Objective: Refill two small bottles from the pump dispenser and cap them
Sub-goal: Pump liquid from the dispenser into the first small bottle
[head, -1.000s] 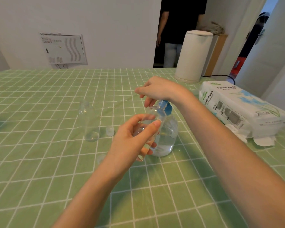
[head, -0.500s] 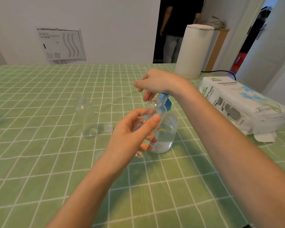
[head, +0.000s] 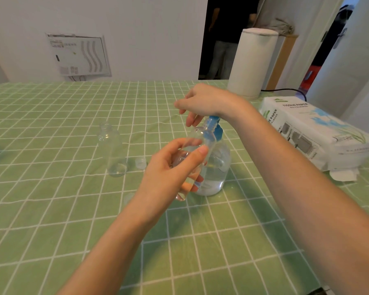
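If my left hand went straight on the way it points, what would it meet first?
Probably the pump dispenser: the left hand holds a small bottle right in front of it, though the gap between them is unclear.

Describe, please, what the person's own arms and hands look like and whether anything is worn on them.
Both are bare. The left hand and right hand carry no gloves, and no rings show on the fingers in view. Neither wrist bears a watch or band. The left forearm and right forearm are uncovered to the picture's edge, so no sleeve appears.
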{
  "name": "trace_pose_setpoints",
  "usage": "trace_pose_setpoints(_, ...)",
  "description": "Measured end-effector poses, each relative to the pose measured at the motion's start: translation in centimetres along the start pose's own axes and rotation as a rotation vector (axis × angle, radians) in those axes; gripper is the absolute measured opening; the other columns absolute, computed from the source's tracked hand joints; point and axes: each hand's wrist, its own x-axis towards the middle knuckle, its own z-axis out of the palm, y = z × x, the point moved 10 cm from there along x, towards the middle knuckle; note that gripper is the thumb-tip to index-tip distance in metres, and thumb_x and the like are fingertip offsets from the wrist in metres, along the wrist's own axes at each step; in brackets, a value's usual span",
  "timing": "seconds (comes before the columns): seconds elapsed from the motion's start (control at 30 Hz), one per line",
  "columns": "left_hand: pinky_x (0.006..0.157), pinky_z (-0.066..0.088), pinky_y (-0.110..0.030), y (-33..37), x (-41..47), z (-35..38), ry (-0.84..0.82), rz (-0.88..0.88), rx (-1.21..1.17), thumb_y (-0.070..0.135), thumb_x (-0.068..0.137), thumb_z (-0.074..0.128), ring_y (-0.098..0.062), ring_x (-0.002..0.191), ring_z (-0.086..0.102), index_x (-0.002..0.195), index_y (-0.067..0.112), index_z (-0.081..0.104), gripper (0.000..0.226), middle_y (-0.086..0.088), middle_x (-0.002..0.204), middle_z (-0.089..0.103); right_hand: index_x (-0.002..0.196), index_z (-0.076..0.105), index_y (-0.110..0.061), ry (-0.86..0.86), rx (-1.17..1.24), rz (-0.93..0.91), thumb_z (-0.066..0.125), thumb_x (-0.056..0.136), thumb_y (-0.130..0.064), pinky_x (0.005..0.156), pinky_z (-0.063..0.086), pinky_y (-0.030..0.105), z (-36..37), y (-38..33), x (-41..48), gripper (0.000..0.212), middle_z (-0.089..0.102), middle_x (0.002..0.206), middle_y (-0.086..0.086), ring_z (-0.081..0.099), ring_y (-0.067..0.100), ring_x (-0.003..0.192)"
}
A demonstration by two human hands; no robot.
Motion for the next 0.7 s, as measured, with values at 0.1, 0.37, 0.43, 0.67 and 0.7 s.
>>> trace_pose_setpoints(0.1,0.045,0.047,-0.018,0.3,0.1,0.0,-0.003,0.008,-0.018,0.044,0.065,0.062,-0.009,0.055,0.061,0.098,0.026,0.067,0.038,-0.019,0.093,0.067,0.106,0.066,-0.008,0.027,-0.041,-0.013,0.047,0.094,-0.033,0.067,0.048,0.026,-0.6,-0.5,0.1,0.034,0.073,0.089,0.007,0.07,0.026,0.093)
trace_pose_setpoints(0.37,0.045,0.048,-0.02,0.2,0.0,-0.1,0.002,0.007,-0.009,0.046,0.064,0.063,-0.01,0.055,0.062,0.095,0.028,0.067,0.037,-0.018,0.089,0.066,0.103,0.067,-0.008,-0.01,-0.013,0.014,0.048,0.094,-0.034,0.09,0.052,0.037,-0.1,-0.3,-0.2,0.033,0.074,0.09,0.007,0.069,0.027,0.095)
trace_pose_setpoints(0.43,0.043,0.045,-0.019,0.0,-0.1,-0.1,0.007,0.002,0.0,0.046,0.064,0.063,-0.01,0.055,0.062,0.095,0.028,0.067,0.036,-0.015,0.086,0.068,0.104,0.067,-0.009,-0.022,-0.025,0.031,0.048,0.094,-0.035,0.09,0.051,0.036,0.3,0.1,-0.3,0.034,0.073,0.092,0.007,0.069,0.026,0.096)
trace_pose_setpoints(0.67,0.042,0.044,-0.02,-0.5,-0.2,-0.2,0.018,-0.017,0.04,0.048,0.065,0.062,-0.009,0.056,0.062,0.099,0.027,0.066,0.04,0.0,0.082,0.071,0.103,0.067,-0.009,-0.032,-0.021,0.044,0.048,0.093,-0.036,0.092,0.05,0.039,1.0,0.6,-0.3,0.035,0.072,0.096,0.008,0.068,0.027,0.096)
trace_pose_setpoints(0.7,0.043,0.044,-0.02,-0.5,-0.2,-0.2,0.017,-0.016,0.042,0.048,0.065,0.062,-0.009,0.056,0.062,0.098,0.027,0.066,0.039,-0.001,0.083,0.071,0.103,0.067,-0.009,-0.031,-0.017,0.041,0.048,0.093,-0.036,0.092,0.05,0.039,1.0,0.6,-0.3,0.035,0.072,0.096,0.008,0.068,0.027,0.096)
